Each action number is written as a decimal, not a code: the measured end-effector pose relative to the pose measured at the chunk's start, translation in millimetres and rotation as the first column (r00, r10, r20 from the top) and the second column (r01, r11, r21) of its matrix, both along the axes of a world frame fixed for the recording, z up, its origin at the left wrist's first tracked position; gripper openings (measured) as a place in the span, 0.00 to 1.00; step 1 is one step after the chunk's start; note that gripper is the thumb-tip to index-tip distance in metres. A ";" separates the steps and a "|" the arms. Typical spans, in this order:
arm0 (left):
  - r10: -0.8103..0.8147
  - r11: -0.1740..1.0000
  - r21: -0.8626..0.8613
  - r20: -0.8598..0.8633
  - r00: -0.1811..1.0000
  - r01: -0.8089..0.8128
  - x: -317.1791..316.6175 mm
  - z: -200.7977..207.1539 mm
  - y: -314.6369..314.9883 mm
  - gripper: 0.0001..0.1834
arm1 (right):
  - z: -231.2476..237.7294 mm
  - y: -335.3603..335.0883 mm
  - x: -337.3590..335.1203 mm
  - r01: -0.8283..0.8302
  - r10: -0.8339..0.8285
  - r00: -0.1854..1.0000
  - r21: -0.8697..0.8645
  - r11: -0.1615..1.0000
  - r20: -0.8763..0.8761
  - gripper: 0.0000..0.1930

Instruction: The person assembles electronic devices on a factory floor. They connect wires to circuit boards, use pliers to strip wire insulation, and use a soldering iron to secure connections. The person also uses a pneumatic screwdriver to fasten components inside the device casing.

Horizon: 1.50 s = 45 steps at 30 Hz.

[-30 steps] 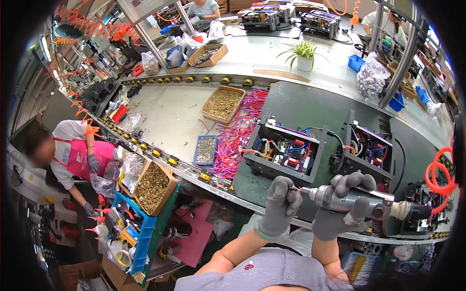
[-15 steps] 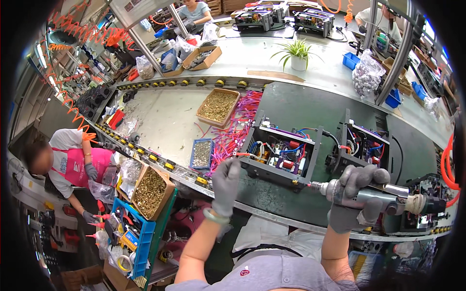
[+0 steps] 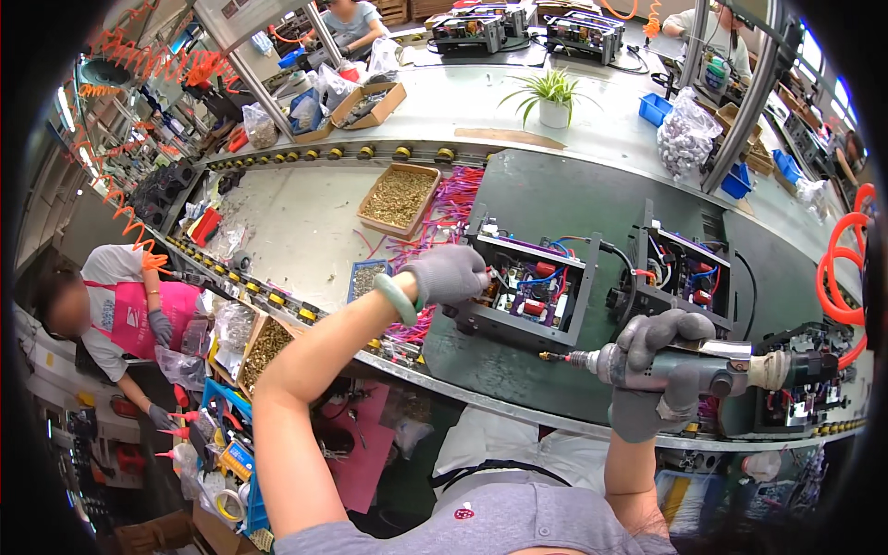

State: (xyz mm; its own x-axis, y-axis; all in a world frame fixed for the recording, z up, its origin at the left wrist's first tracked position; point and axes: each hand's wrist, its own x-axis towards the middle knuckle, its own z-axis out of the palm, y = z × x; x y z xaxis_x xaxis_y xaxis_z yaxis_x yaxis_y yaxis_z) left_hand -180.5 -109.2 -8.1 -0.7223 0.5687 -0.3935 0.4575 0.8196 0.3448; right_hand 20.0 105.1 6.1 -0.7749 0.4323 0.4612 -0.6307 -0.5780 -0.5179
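Observation:
My right hand (image 3: 659, 347), in a grey glove, grips a metal air screwdriver (image 3: 721, 377) lying about level. Its bit points left, just in front of an open black chassis (image 3: 527, 326) with circuit parts, red components and coloured wires inside. The bit appears apart from the chassis. My left hand (image 3: 449, 275), also gloved, reaches to the left end of this chassis. Its fingers are closed around something small that I cannot make out. A second open chassis (image 3: 683, 282) stands to the right of the first.
Left of the chassis lie pink and purple wires (image 3: 458, 199), a box of brass-coloured screws (image 3: 398, 196) and a small blue tray (image 3: 366, 277). An orange coiled hose (image 3: 837, 268) hangs at the right. A co-worker in a pink apron (image 3: 148, 314) is at the left.
My left hand has moved up and right to the left end of the chassis. The screwdriver has shifted a little left in my right hand.

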 end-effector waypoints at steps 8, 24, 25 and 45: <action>-0.380 0.920 -0.250 -0.381 0.843 0.301 10.0 -14.9 -1.5 0.08 | -3.8 4.3 -12.0 -0.050 0.051 0.998 0.007 0.999 -0.022 0.26; -0.506 0.862 -0.135 -0.158 0.848 0.489 -11.3 -17.8 20.6 0.07 | -55.1 -38.0 -104.9 -0.233 0.243 0.957 -0.083 0.969 0.159 0.23; -0.499 0.865 -0.133 -0.151 0.853 0.483 -11.0 -17.4 19.1 0.07 | -60.3 -41.1 -108.7 -0.198 0.198 0.963 -0.019 0.980 0.181 0.21; -0.322 0.917 0.157 -0.252 0.913 0.367 -19.6 -31.6 -11.3 0.17 | -30.1 -70.1 -136.2 -0.307 0.188 0.946 0.541 0.783 0.265 0.14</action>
